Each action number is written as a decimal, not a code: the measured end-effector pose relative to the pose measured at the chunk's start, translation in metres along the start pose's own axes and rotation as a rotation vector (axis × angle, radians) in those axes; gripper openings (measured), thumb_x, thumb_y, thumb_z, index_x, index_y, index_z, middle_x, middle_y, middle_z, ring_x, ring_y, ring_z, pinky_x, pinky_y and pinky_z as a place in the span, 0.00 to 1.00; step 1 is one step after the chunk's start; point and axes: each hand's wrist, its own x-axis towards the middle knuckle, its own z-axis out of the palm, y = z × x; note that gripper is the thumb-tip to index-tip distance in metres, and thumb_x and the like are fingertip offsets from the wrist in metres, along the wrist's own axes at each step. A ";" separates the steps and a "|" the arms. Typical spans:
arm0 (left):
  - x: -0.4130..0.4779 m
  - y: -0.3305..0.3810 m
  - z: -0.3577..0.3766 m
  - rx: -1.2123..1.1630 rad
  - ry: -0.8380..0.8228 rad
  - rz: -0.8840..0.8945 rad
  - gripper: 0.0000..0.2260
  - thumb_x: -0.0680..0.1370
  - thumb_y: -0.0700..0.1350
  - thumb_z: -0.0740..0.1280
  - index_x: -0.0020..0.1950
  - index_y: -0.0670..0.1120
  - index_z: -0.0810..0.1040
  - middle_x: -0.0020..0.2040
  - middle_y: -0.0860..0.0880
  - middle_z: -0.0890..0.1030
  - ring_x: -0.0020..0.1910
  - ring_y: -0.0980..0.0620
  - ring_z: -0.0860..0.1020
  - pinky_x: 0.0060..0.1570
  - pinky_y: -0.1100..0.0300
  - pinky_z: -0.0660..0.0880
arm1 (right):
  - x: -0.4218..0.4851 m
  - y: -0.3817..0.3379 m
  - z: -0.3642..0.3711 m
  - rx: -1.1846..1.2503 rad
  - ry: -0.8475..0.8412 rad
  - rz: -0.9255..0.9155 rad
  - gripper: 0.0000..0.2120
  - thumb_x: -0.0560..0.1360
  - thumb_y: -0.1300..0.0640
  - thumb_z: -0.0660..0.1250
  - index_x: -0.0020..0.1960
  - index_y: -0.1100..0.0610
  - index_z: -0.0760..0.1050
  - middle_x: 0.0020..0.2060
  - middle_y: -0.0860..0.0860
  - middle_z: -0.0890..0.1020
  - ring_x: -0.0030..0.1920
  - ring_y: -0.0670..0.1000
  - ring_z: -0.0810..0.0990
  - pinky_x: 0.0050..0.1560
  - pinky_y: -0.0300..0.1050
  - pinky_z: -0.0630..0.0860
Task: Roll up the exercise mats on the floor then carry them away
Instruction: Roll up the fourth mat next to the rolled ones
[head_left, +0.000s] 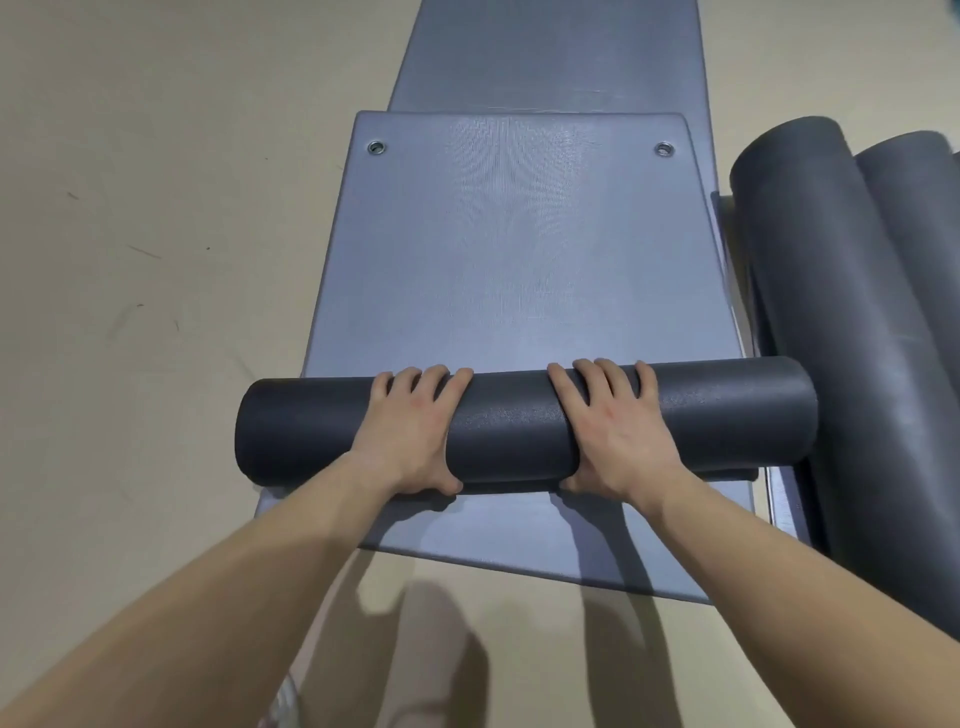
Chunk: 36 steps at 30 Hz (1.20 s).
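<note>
The left hand (410, 431) and right hand (613, 426) grip the half-rolled exercise mat (511, 431), fingers (434, 376) curled over the roll, thumbs at its near side. It lies on another flat mat (519, 540), beside two rolled mats (831, 312).

Half-rolled grey mat (514, 260) flat on another, dark roll (519, 421) nearest.

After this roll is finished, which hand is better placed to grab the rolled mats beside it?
Right. The rolled mats lie on the person's right, nearer the right hand, which grips the roll on that side. The left hand grips it farther from them.
</note>
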 end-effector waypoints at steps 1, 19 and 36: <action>0.002 0.000 -0.002 -0.012 -0.010 0.004 0.58 0.61 0.70 0.76 0.81 0.54 0.48 0.77 0.49 0.63 0.74 0.43 0.65 0.76 0.42 0.58 | 0.002 0.000 0.001 -0.006 0.010 -0.004 0.63 0.56 0.26 0.75 0.80 0.51 0.49 0.73 0.56 0.66 0.72 0.61 0.66 0.73 0.69 0.57; -0.084 0.029 -0.008 -0.125 -0.445 0.000 0.58 0.62 0.68 0.78 0.82 0.56 0.48 0.76 0.48 0.67 0.71 0.41 0.69 0.72 0.40 0.65 | -0.113 -0.057 -0.003 0.110 -0.188 0.050 0.53 0.71 0.47 0.76 0.82 0.49 0.42 0.79 0.57 0.56 0.80 0.63 0.53 0.76 0.72 0.50; -0.061 0.032 -0.012 0.009 -0.096 -0.086 0.52 0.63 0.71 0.74 0.79 0.58 0.52 0.75 0.49 0.67 0.71 0.40 0.69 0.72 0.40 0.61 | -0.032 -0.019 -0.031 0.192 -0.209 -0.055 0.56 0.57 0.29 0.76 0.77 0.43 0.56 0.70 0.50 0.72 0.67 0.57 0.73 0.69 0.60 0.67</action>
